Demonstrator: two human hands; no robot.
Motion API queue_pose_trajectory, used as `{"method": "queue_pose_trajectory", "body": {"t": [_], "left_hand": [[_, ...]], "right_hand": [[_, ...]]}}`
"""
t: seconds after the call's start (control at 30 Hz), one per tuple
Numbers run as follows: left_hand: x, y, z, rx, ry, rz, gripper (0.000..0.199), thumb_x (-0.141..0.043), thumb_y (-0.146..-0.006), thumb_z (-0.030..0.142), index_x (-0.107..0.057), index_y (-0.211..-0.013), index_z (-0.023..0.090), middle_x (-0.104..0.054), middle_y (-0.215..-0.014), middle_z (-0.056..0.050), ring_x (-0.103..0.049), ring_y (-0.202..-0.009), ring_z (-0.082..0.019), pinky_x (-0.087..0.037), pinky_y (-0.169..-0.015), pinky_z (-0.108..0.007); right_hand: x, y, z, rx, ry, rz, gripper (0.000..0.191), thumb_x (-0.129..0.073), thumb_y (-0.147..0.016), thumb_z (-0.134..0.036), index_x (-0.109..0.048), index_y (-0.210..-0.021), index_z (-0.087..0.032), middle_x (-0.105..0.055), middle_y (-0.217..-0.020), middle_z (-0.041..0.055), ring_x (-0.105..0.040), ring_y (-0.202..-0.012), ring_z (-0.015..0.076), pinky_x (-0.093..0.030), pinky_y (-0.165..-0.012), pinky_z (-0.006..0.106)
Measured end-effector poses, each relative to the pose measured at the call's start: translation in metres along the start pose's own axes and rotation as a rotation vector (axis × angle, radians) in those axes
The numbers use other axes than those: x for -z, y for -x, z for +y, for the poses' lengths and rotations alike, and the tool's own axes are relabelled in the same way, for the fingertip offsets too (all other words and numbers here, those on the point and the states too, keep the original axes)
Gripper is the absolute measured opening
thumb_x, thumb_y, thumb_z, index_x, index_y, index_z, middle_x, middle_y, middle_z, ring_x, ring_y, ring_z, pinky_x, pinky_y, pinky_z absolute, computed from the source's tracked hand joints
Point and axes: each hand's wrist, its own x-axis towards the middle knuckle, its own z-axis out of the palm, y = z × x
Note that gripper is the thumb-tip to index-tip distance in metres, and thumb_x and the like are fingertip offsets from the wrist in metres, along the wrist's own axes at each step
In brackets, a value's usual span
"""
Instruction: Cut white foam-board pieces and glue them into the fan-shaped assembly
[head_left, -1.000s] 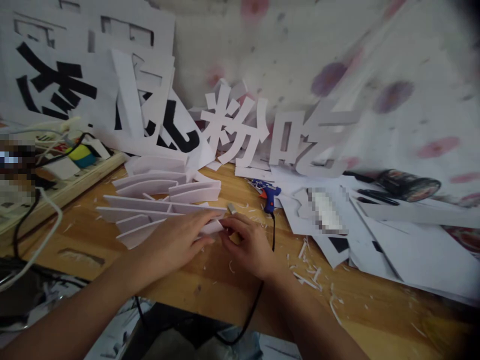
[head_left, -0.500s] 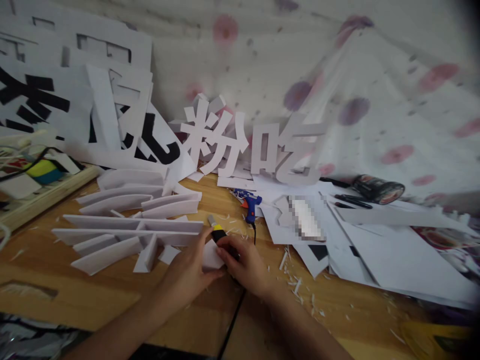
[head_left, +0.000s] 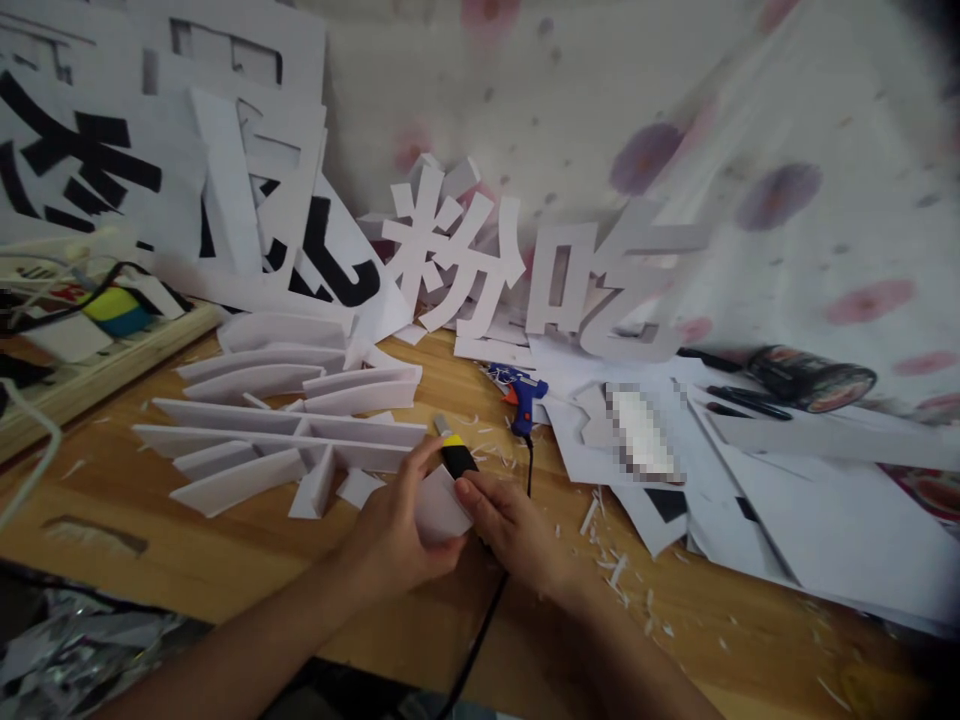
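A small white foam board piece (head_left: 442,507) is between my two hands above the wooden table. My left hand (head_left: 394,525) grips it from the left, thumb below and index finger raised along its upper side. The thumb of my right hand (head_left: 517,530) presses its right edge; the other fingers are mostly hidden. Just beyond lies a black-and-yellow utility knife (head_left: 457,455), its lower end covered by my right hand. Left of the hands, an upside-down framework of white foam board strips (head_left: 247,425) stands on the table.
A blue hot glue gun (head_left: 526,392) lies behind, its black cord running beneath my right hand. White cut-out characters (head_left: 487,260) stand against the patterned curtain. White sheets (head_left: 817,510), pens (head_left: 746,400) and a black roll (head_left: 814,377) are rightward. White scraps (head_left: 619,570) litter the table (head_left: 247,590).
The camera view has shifted, so the scene sits slightly right and higher. The foam board piece is turned, showing more of its face, and my right fingers have shifted along its edge.
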Motion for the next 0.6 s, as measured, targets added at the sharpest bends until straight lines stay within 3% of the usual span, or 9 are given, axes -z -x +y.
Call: {"method": "queue_pose_trajectory", "body": {"t": [0.17, 0.4, 0.6], "left_hand": [[-0.0006, 0.0016, -0.0045, 0.008, 0.026, 0.008, 0.085, -0.067, -0.063, 0.017, -0.024, -0.136, 0.025, -0.054, -0.131, -0.011, -0.055, -0.118, -0.027, -0.051, -0.09, -0.039], [-0.002, 0.0042, -0.0023, 0.031, 0.103, 0.0, 0.085, -0.066, -0.064, 0.016, -0.023, -0.137, 0.025, -0.056, -0.129, -0.012, -0.057, -0.114, -0.026, -0.053, -0.085, -0.035], [-0.0074, 0.006, -0.0077, 0.03, 0.201, 0.029, 0.085, -0.066, -0.066, 0.017, -0.021, -0.138, 0.024, -0.053, -0.13, -0.015, -0.059, -0.111, -0.026, -0.053, -0.083, -0.036]], "right_hand": [[0.0004, -0.002, 0.0025, -0.028, -0.141, -0.061, 0.046, -0.034, -0.09, -0.06, -0.045, -0.069, -0.02, -0.041, -0.064, -0.0029, -0.038, -0.059, 0.0103, -0.034, -0.054, 0.023], [0.0033, -0.0011, -0.0005, -0.026, -0.074, -0.07, 0.048, -0.034, -0.09, -0.06, -0.044, -0.065, -0.019, -0.04, -0.061, -0.0032, -0.036, -0.057, 0.0097, -0.031, -0.05, 0.022], [0.0006, -0.0027, -0.0006, -0.041, -0.245, -0.104, 0.051, -0.038, -0.084, -0.068, -0.047, -0.068, -0.02, -0.042, -0.064, -0.0027, -0.038, -0.059, 0.0102, -0.035, -0.054, 0.023]]}}
